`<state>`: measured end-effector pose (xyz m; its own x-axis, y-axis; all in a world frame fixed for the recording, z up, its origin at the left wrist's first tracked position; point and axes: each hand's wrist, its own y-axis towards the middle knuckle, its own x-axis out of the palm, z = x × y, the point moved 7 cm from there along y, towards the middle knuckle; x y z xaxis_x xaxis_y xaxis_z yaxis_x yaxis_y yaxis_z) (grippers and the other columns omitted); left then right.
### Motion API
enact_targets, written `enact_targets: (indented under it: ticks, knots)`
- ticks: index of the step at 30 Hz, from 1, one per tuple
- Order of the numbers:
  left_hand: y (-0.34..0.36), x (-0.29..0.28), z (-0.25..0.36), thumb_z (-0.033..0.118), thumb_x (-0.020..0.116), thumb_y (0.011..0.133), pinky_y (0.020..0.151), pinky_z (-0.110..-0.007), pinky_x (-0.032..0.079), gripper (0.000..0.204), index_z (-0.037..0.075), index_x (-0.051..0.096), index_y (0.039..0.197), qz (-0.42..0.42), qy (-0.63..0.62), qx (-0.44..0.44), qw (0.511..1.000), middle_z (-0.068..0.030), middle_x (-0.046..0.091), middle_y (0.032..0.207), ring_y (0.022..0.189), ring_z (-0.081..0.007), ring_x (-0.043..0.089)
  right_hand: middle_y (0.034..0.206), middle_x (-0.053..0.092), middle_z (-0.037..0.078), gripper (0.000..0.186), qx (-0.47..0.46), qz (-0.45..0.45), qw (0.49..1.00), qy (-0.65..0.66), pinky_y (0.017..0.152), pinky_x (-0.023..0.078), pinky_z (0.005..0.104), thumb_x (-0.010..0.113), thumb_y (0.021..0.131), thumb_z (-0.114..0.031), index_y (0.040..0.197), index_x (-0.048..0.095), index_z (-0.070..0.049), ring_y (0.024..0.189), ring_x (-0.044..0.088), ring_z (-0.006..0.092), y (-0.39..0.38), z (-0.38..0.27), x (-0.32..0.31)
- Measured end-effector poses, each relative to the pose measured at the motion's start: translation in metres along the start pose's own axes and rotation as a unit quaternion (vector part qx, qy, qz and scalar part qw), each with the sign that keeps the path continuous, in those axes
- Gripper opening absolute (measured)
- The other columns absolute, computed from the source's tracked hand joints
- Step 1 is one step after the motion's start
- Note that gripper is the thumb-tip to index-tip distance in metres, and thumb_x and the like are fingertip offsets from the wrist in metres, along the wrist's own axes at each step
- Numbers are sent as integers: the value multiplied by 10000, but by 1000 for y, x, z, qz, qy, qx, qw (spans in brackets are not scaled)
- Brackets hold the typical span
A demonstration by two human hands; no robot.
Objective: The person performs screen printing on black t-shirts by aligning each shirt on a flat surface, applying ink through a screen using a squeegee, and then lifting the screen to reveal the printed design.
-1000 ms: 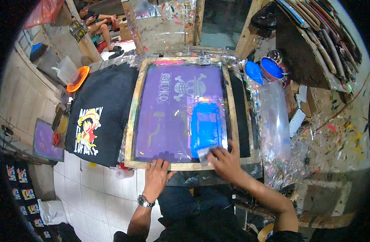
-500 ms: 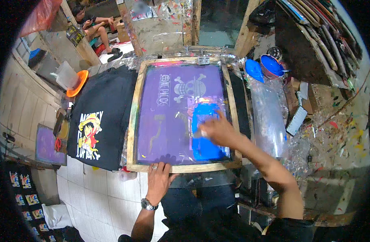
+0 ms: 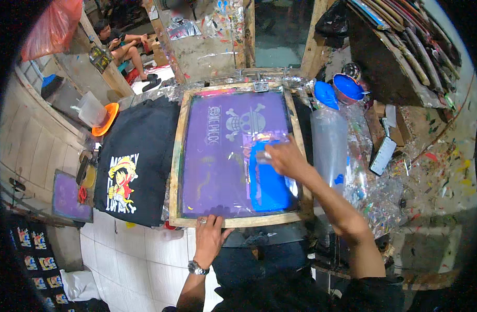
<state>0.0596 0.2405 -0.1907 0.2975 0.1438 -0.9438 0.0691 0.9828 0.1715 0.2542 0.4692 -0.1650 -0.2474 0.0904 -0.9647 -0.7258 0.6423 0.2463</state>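
Observation:
A wood-rimmed printing screen (image 3: 212, 177) with purple mesh lies in front of me, a pale skull design and lettering in its upper half. Blue ink (image 3: 272, 192) covers a tall patch on its right side. Over the top of that patch, my right hand (image 3: 288, 158) is closed around a small pale squeegee (image 3: 263, 156), mostly hidden by the fingers. My left hand (image 3: 210, 239), wearing a ring and a wristwatch, holds the near wooden rim, fingers over it and thumb out to the side. Dark cloth shows under the screen's right edge.
A printed black shirt (image 3: 139, 156) lies left of the screen, near an orange plate (image 3: 109, 119) with a plastic jug (image 3: 92, 110). Back right stands a bowl of blue ink (image 3: 349, 87); a phone (image 3: 383, 156) lies nearer. Another person (image 3: 125, 49) sits at the far left.
My right hand has moved the squeegee away from me, toward the top of the blue patch. My left hand stays on the near rim. The whole view has shifted slightly.

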Motion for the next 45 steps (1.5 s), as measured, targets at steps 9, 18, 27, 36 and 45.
enact_targets:
  ticks: [9,18,27,36,45]
  knots:
    - [6,3,-6,404,775,827,835,-478,457,415,45,657,1000,-2,18,25,1000,-129,626,940,906,-345,640,899,613,74,281,10,20,1000,-20,1116,266,675,726,852,-264,1067,628,-111,898,645,268,-127,-101,-11]
    - [34,-100,4,471,799,771,892,-490,461,480,56,707,994,39,38,83,995,-107,655,887,850,-325,660,941,563,71,567,81,268,957,-72,941,358,554,815,735,-542,1014,673,-69,912,565,259,-106,-131,-112]
    - [68,-5,165,382,741,896,1118,-554,367,707,-21,488,1419,60,-217,87,970,-277,517,1409,1322,-455,485,725,603,134,518,-19,427,895,-130,659,502,463,798,802,-536,823,625,-48,714,621,359,38,-74,-297]
    - [79,43,105,140,621,920,683,-495,575,462,118,559,1377,-155,-187,22,970,-193,725,989,822,-374,719,518,553,136,715,76,250,960,-104,538,489,434,617,941,-567,639,644,81,499,571,269,110,-17,-358]
    - [2,17,-97,101,569,978,714,-412,530,250,18,557,1213,126,-196,-270,934,-162,690,913,828,-302,707,1000,691,320,616,118,238,958,-112,786,543,452,583,917,-668,1067,760,-97,916,694,424,153,-5,-398]
